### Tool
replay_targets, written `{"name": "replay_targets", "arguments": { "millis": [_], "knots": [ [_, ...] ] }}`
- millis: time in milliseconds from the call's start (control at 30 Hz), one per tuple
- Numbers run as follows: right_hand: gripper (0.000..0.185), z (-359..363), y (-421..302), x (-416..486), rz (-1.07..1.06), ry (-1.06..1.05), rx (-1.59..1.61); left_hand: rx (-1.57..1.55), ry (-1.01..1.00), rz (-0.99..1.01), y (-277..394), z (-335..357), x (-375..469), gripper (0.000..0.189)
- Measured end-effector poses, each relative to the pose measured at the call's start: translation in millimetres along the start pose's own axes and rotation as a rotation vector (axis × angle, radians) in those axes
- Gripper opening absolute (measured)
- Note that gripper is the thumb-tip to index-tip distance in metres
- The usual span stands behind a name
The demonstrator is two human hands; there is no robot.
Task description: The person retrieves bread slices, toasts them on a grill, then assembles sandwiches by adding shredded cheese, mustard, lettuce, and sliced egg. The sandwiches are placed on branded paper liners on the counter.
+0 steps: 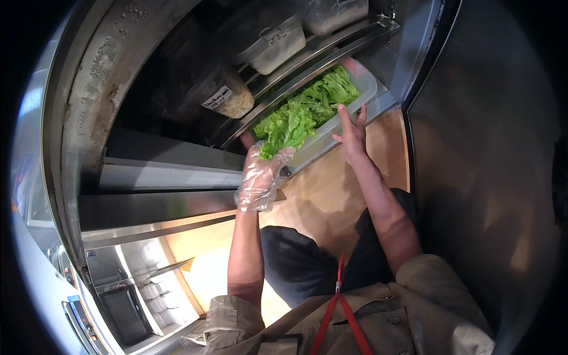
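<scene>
My left hand (262, 174), in a clear plastic glove, holds a bunch of green leaf lettuce (284, 133) at the near left end of a translucent plastic bin (306, 148). More lettuce fills the bin, which sits on the bottom level of a refrigerator. My bare right hand (353, 131) has its fingers apart at the bin's front wall, near its right end; whether the fingertips touch the rim is hard to tell.
A wire shelf's metal front edge (306, 73) runs above the bin. On it stand a labelled tub of pale food (237, 100) and a lidded plastic container (279, 49). The open refrigerator door (479, 146) is at right, the metal frame (173, 175) at left.
</scene>
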State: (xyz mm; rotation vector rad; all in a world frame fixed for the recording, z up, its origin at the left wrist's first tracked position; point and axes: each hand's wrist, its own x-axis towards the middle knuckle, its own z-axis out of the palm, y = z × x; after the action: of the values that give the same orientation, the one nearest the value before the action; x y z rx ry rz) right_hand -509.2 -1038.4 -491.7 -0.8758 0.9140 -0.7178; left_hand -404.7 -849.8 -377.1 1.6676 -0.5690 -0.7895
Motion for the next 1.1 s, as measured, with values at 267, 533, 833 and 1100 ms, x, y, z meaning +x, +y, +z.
{"name": "replay_targets", "arguments": {
  "millis": [267, 533, 833, 1100],
  "knots": [
    [0.114, -3.5, -15.4, -2.1, 0.051, 0.003, -0.089, -0.151, 0.009, 0.122, -27.2, -0.3, 10.2, 0.043],
    [0.107, 10.5, -1.6, 4.7, 0.022, -0.01, 0.023, -0.758, -0.091, -0.014, -18.8, 9.2, -9.3, 0.073],
    [0.075, -11.5, 6.9, 17.7, 0.299, -0.043, -0.028, -0.87, -0.011, -0.45, 25.9, 10.2, -78.2, 0.042],
    [0.038, -45.2, -6.5, -202.4, 0.771, -0.292, 0.049, -0.486, -0.154, -0.602, 257.4, -36.0, -182.8, 0.058]
  ]
}}
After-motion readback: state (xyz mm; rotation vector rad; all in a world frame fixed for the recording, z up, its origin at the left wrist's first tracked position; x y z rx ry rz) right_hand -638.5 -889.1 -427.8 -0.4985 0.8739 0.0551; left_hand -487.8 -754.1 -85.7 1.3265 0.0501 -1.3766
